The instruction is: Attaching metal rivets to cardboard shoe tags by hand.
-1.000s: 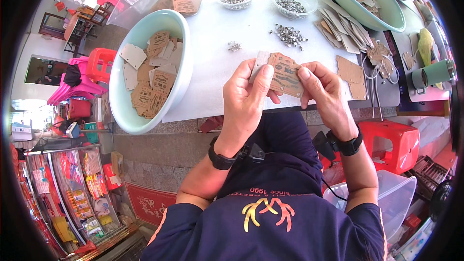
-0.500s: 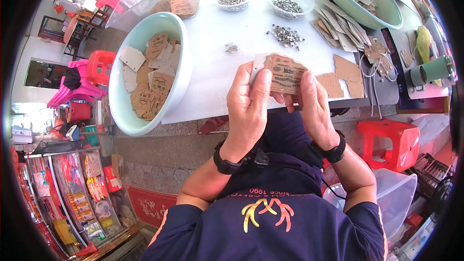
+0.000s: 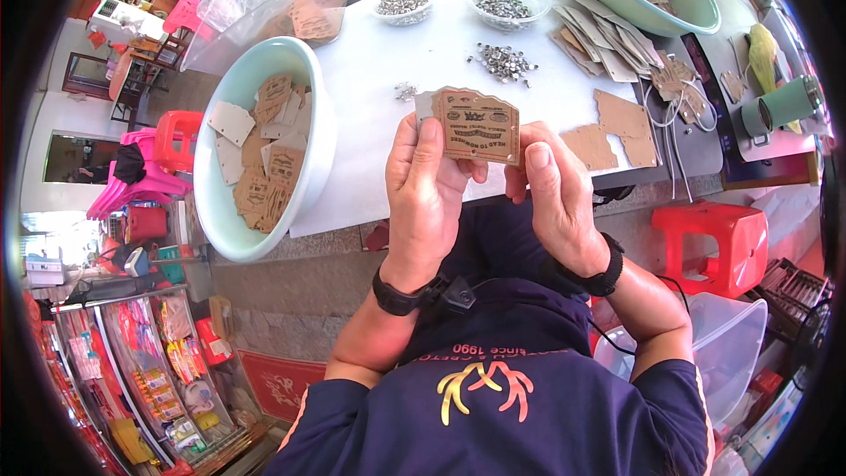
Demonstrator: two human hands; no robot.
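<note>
My left hand (image 3: pixel 427 185) pinches a brown printed cardboard tag (image 3: pixel 480 126) with a scalloped top edge, held up over the near edge of the white-covered table. A paler grey card edge (image 3: pixel 424 106) shows behind its left side. Beside the tag's right edge, my right hand (image 3: pixel 560 189) has its fingers curled and thumb pressed in; what they hold, if anything, is hidden. Beyond the hands lie a loose pile of small shiny metal pieces (image 3: pixel 502 63) and a smaller heap (image 3: pixel 405 91).
A pale green basin (image 3: pixel 322 137) of tags stands left; another (image 3: pixel 705 13) is far right. Clear bowls (image 3: pixel 425 18) of metal pieces stand at the back. Stacked cards (image 3: pixel 608 40), flat cardboard pieces (image 3: pixel 626 128), white cables (image 3: pixel 674 154) and a green cup (image 3: pixel 780 107) lie right.
The tag has turned more face-on and stays in my left hand. My right hand has drawn in beside the tag's right edge with its fingers curled. The whole view has shifted slightly.
</note>
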